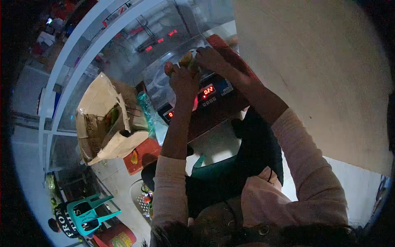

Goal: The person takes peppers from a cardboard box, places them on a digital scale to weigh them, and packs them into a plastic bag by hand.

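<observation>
Item, at twelve: a digital scale, its red figures reading 0.22, with a clear, shiny sheet over its top.
Item, above the scale: a red piece of produce and, just to its right, a yellow-orange piece.
Item, my left hand: fingers bent and closed on the red piece, the yellow-orange one close by.
Item, my right hand: at the scale's far side, fingers bent beside the yellow-orange piece; whether they grip anything, I cannot tell.
Item, at nine: an open cardboard box, greenish produce inside.
Item, between box and scale: teal plastic.
Item, towards eight: a teal plastic chair.
Item, at two: a broad, pale board.
</observation>
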The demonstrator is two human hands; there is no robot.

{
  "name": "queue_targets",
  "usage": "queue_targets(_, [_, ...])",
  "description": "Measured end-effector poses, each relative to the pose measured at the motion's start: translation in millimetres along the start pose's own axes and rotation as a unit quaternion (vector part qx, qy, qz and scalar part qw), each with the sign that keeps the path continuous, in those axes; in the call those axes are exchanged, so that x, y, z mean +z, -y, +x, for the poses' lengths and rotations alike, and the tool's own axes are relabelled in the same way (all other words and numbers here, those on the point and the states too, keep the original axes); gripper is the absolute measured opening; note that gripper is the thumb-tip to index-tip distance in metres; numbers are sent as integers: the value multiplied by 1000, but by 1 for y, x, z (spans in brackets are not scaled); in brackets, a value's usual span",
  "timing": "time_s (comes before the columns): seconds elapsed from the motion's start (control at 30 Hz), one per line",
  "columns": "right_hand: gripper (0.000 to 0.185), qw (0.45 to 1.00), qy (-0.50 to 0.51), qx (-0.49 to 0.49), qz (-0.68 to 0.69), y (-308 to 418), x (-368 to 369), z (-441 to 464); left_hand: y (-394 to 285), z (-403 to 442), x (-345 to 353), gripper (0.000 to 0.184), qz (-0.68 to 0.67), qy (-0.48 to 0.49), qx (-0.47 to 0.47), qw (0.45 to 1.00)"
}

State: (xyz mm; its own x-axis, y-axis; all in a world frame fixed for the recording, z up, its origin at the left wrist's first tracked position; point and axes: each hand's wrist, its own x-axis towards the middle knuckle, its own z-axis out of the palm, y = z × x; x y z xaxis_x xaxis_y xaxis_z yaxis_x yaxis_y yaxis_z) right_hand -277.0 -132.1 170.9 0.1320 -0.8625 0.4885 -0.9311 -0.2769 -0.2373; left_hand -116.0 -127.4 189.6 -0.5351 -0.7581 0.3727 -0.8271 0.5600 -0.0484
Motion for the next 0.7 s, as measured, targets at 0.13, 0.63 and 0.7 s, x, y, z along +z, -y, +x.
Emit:
queue_targets(0.13, [27, 982, 38, 174, 62, 13, -4, 3, 2, 5, 13, 48, -92, -20, -65, 993])
queue_targets(0.63, [32, 991, -87, 39, -92, -53, 39, -36, 49, -163, -105, 24, -513, -84, -193, 832])
queue_targets(0.7, [31, 989, -92, 50, -101, -50, 32, -38, 47, -186, -109, 25, -525, -52, -243, 814])
